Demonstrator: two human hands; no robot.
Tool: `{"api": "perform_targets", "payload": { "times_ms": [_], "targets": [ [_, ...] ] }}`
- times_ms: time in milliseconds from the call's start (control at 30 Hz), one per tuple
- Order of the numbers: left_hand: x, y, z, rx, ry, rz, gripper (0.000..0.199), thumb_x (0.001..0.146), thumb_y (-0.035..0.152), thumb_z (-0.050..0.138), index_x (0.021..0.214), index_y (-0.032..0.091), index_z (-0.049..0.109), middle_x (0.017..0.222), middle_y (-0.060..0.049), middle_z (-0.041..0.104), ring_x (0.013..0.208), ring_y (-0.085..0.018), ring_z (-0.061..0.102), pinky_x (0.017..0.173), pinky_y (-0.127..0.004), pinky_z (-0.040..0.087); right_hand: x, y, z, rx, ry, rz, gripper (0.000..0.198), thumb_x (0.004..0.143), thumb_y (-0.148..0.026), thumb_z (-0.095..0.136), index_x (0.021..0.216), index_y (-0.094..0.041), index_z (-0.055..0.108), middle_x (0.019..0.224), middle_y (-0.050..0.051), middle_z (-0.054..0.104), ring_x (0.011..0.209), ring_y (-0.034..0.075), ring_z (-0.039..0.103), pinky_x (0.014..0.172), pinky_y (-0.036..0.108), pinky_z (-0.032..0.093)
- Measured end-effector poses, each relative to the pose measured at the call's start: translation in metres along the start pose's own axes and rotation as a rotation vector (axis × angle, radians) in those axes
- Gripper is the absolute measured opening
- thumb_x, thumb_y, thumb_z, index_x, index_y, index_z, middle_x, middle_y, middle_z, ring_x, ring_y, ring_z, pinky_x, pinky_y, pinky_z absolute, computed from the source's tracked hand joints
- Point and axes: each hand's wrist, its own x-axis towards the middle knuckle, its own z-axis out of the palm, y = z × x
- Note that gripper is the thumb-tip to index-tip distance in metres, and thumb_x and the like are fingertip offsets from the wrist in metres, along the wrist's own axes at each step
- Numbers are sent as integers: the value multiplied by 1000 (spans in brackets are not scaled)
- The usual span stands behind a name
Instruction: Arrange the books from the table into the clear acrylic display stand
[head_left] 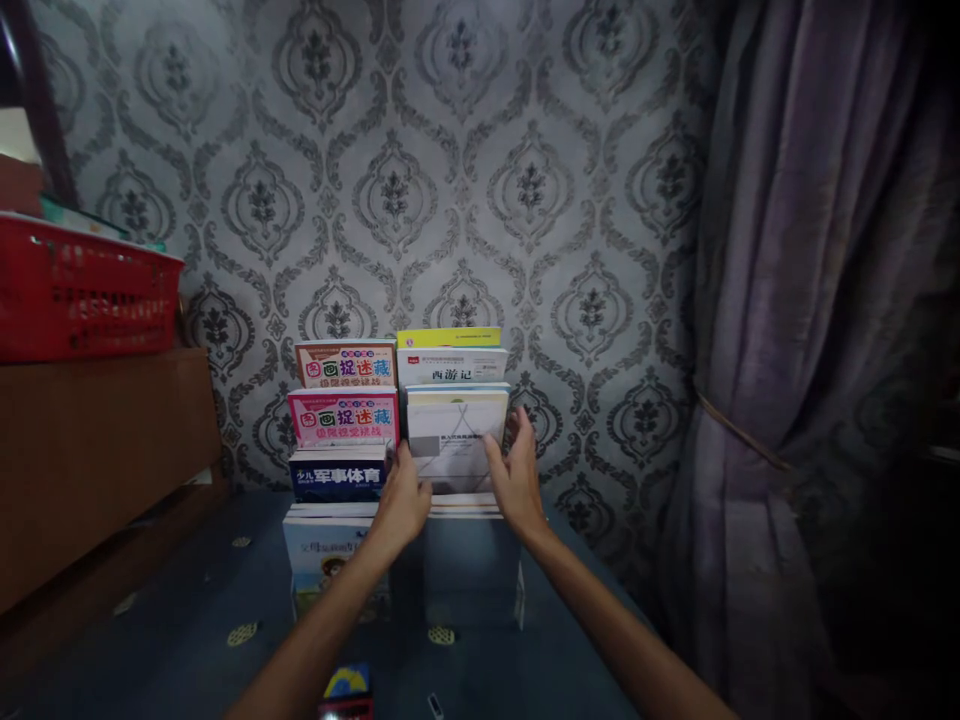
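Observation:
A white book (459, 430) with thin crossing lines on its cover stands upright in the right-hand column of a stepped row of books. My left hand (403, 497) is closed at its lower left edge. From the right, my right hand (517, 475) grips the same book, thumb on the cover and fingers round the side. Behind it rise a pale book with large Chinese characters (452, 367) and a yellow book (448, 338). Left of my hands stand a pink book (343, 418), a brown book (345, 364), a dark blue book (337, 477) and a light blue book (330, 550).
The books stand on a dark blue surface (247, 590) against a patterned wall. A red basket (90, 285) sits on a brown wooden cabinet (105, 450) at left. Purple-grey curtains (772, 300) hang at right. A small blue-and-yellow item (349, 685) lies near the front.

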Motion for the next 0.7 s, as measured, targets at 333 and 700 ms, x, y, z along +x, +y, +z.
{"api": "perform_targets", "payload": {
  "times_ms": [333,700],
  "targets": [
    [-9,19,-1,149,-46,10,85,82,17,46,153,-4,4,155,-30,30,148,-29,27,120,-39,25,-3,-10,-12,-42,-19,-76,42,88,-28,44,129,-22,53,129,13,54,122,27,52,102,48,45],
    [-7,19,-4,144,-70,12,91,81,18,48,155,2,-2,154,-28,33,148,-28,28,116,-39,30,9,-2,-17,91,-25,40,33,82,-35,54,112,-20,58,114,13,63,109,26,60,92,45,50]
  ]
}}
